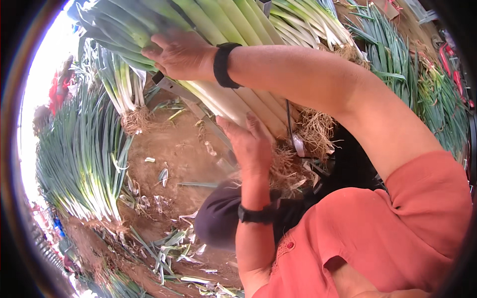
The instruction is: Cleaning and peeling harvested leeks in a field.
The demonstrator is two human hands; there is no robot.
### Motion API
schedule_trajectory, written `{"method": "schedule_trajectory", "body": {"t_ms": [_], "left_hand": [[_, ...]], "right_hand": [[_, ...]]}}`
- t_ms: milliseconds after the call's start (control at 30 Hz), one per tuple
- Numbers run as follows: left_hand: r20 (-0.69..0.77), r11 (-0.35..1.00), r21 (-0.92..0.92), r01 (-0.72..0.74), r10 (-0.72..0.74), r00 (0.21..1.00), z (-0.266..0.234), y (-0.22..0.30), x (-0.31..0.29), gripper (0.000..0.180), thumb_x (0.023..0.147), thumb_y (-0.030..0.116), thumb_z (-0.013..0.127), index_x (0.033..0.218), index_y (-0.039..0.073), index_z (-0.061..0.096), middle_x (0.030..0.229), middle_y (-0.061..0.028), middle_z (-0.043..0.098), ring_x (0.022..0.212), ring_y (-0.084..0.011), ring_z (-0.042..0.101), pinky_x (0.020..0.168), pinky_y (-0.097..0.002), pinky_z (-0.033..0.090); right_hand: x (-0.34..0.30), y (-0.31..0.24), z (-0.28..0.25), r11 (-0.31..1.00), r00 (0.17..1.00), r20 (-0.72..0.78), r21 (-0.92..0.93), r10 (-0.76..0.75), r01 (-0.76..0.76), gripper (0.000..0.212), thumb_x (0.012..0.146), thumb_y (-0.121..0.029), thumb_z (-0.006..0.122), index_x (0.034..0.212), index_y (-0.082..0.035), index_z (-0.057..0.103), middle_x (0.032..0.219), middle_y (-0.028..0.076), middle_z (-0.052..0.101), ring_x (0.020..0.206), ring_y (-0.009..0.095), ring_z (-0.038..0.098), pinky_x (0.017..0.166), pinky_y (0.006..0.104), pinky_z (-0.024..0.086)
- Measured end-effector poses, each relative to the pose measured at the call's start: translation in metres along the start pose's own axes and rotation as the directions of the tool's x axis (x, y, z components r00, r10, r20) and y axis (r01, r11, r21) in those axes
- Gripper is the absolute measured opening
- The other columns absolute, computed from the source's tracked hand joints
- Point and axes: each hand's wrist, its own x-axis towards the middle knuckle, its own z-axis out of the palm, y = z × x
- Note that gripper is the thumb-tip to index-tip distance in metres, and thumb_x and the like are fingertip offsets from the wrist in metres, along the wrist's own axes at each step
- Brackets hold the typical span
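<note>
A large bundle of thick leeks [253, 102] lies slantwise in front of me, green leaves to the upper left and white shanks with bushy roots toward my lap. My right hand [181, 53] reaches across the bundle, its fingers curled over the edge of the leaves. Nearer to me, my left hand [250, 144] is pressed against the white shanks, thumb and fingers around their side; some of its fingers are hidden. A metal bar [198, 111] runs beneath the bundle. Black bands circle both my wrists.
More leeks stand on the brown soil: a wide group [87, 154] at left, a small bunch [119, 79] beyond it. Others [318, 25] lie at the far side, with a dark green row [397, 59] at right. Leaf scraps [176, 248] litter the ground near my knee [218, 218].
</note>
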Motion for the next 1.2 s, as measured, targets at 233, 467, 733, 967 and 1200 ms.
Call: {"method": "schedule_trajectory", "body": {"t_ms": [233,467,733,967,1200], "left_hand": [[0.135,0.999,0.031,-0.013,0.009,0.991,-0.021,0.003,-0.001,0.075,0.096,0.037,0.045,0.141,-0.01,0.007,0.134,-0.0331,0.039,0.124,-0.0376,0.044,0.1,-0.0372,0.036],[0.14,0.982,-0.182,-0.057,0.083,0.987,-0.027,0.001,0.003,0.068,0.096,0.027,0.049,0.14,-0.012,0.016,0.128,-0.031,0.047,0.117,-0.033,0.051,0.096,-0.0342,0.04],[0.02,0.983,-0.096,-0.16,0.162,0.987,-0.012,-0.015,0.005,0.052,0.095,0.022,0.049,0.136,-0.003,0.029,0.117,-0.0179,0.055,0.104,-0.0225,0.054,0.09,-0.0319,0.042],[0.03,0.979,-0.165,-0.124,0.13,0.991,-0.015,-0.004,-0.002,0.047,0.096,0.022,0.049,0.132,-0.004,0.035,0.116,-0.0162,0.055,0.104,-0.021,0.053,0.09,-0.0312,0.042],[0.024,0.931,-0.284,-0.227,0.244,0.97,-0.013,-0.014,0.007,0.039,0.095,0.021,0.05,0.126,-0.002,0.044,0.112,-0.0102,0.055,0.099,-0.0175,0.052,0.087,-0.0305,0.042]], "right_hand": [[-0.002,0.005,0.003,0.997,0.999,0.006,-0.071,-0.034,0.034,0.044,0.087,-0.032,0.051,0.13,-0.019,0.05,0.123,0.005,0.045,0.11,0.03,0.044,0.085,0.0457,0.043],[0.001,0.01,0.0,0.999,0.998,0.046,0.012,-0.045,0.044,0.048,0.088,-0.042,0.05,0.132,-0.024,0.047,0.129,0.006,0.044,0.115,0.031,0.045,0.089,0.0468,0.043],[-0.007,0.032,-0.038,0.962,0.976,0.162,0.253,-0.147,0.103,0.054,0.085,-0.042,0.056,0.133,-0.018,0.048,0.132,0.013,0.049,0.116,0.029,0.051,0.099,0.0386,0.041],[-0.133,0.028,-0.113,0.772,0.875,0.467,0.509,0.124,-0.381,0.018,0.078,-0.021,0.058,0.081,-0.003,0.059,0.074,0.011,0.063,0.068,0.026,0.064,0.059,0.0359,0.051],[-0.246,-0.032,-0.125,0.893,0.771,0.625,0.27,0.121,-0.359,0.021,0.073,-0.017,0.059,0.076,0.003,0.063,0.075,0.023,0.064,0.076,0.039,0.064,0.068,0.0451,0.052]]}}
